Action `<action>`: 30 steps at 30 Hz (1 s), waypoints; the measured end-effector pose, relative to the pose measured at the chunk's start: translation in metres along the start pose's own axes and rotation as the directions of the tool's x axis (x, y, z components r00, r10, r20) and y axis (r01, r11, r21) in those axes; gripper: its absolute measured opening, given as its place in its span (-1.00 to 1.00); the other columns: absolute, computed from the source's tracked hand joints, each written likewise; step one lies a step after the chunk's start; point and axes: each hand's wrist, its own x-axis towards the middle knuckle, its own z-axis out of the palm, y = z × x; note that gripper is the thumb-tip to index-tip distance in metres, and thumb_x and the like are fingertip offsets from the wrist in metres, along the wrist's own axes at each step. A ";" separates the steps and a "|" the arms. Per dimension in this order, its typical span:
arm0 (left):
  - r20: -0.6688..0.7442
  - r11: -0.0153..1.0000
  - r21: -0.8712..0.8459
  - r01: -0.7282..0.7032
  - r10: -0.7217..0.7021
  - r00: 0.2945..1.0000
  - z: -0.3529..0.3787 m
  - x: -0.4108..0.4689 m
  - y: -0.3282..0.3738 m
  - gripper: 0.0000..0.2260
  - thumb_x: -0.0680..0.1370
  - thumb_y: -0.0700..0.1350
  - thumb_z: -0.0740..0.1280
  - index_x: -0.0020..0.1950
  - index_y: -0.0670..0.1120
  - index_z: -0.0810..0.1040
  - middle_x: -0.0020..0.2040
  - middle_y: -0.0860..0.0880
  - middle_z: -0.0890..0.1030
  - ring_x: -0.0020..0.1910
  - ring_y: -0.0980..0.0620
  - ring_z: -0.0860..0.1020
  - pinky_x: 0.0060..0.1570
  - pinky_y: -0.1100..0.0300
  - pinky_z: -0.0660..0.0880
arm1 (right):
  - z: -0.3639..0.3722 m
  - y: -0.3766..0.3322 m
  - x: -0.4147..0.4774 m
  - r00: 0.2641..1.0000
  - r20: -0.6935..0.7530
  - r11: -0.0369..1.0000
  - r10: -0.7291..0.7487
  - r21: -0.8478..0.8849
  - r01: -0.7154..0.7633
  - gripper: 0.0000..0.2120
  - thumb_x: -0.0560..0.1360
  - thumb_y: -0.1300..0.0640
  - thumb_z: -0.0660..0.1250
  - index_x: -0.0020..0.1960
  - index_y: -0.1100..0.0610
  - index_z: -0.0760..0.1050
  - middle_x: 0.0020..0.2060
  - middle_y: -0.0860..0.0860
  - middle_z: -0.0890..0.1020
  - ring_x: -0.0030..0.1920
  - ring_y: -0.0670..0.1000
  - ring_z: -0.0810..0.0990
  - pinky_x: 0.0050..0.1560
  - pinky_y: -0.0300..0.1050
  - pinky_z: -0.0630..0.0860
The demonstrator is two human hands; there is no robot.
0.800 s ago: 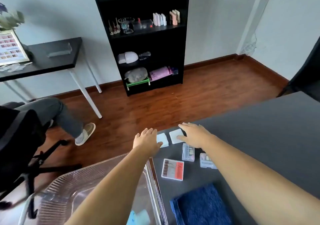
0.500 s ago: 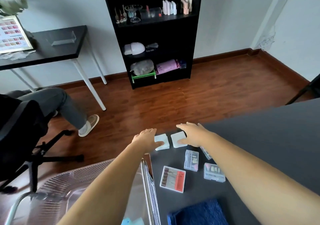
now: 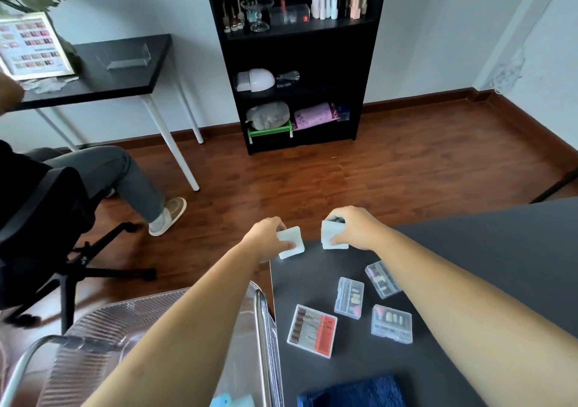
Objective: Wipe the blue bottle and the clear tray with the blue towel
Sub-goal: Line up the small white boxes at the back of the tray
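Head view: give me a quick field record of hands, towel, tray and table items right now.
left hand: gripping a white square pad at the dark table's far corner
right hand: gripping a second white pad, tilted up off the table
blue towel: on the table at the near edge, untouched
clear tray: left of the table, under the left forearm
small cases: three clear boxes and one red-labelled box on the table
blue bottle: cannot identify in this view
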 end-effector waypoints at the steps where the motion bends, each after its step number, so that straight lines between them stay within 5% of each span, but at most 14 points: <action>1: -0.010 1.000 -0.021 -0.002 0.002 1.000 -0.002 -0.003 0.000 -0.74 0.45 0.01 0.44 0.00 -0.07 0.45 0.01 -0.03 0.50 -0.07 0.00 0.43 -0.14 0.17 0.35 | -0.002 -0.003 -0.001 1.000 0.002 1.000 -0.001 -0.001 0.001 -0.65 0.34 0.17 0.48 0.10 0.00 0.56 0.01 0.01 0.57 -0.25 -0.07 0.48 -0.40 -0.24 0.34; 12: -0.153 0.988 -0.156 0.018 -0.042 0.987 -0.075 -0.093 -0.043 -0.73 0.38 0.02 0.52 -0.07 -0.02 0.51 -0.15 0.05 0.51 -0.22 0.10 0.45 -0.34 0.25 0.33 | -0.004 -0.111 -0.035 0.985 0.082 0.989 -0.150 0.018 0.149 -0.80 0.32 0.11 0.50 -0.10 -0.02 0.54 -0.15 -0.02 0.59 -0.22 -0.02 0.50 -0.32 -0.18 0.39; 24: -0.031 0.948 -0.137 0.286 -0.292 0.956 -0.062 -0.183 -0.202 -0.73 0.38 -0.03 0.51 -0.03 -0.07 0.50 -0.09 -0.02 0.53 -0.18 0.04 0.47 -0.41 0.27 0.34 | 0.165 -0.216 -0.039 0.896 0.417 0.978 -0.156 -0.060 0.199 -0.70 0.32 0.10 0.54 0.03 0.05 0.60 -0.19 -0.06 0.59 -0.25 -0.09 0.50 -0.31 -0.22 0.37; 30: 0.038 0.904 -0.207 0.374 -0.375 0.926 -0.005 -0.183 -0.254 -0.69 0.46 -0.09 0.44 0.14 -0.15 0.51 0.06 -0.11 0.58 -0.04 -0.08 0.54 -0.16 0.17 0.43 | 0.244 -0.199 -0.026 0.890 0.453 0.990 -0.055 -0.088 0.106 -0.69 0.34 0.13 0.52 0.07 0.10 0.58 -0.11 0.04 0.61 -0.18 0.03 0.52 -0.25 -0.18 0.39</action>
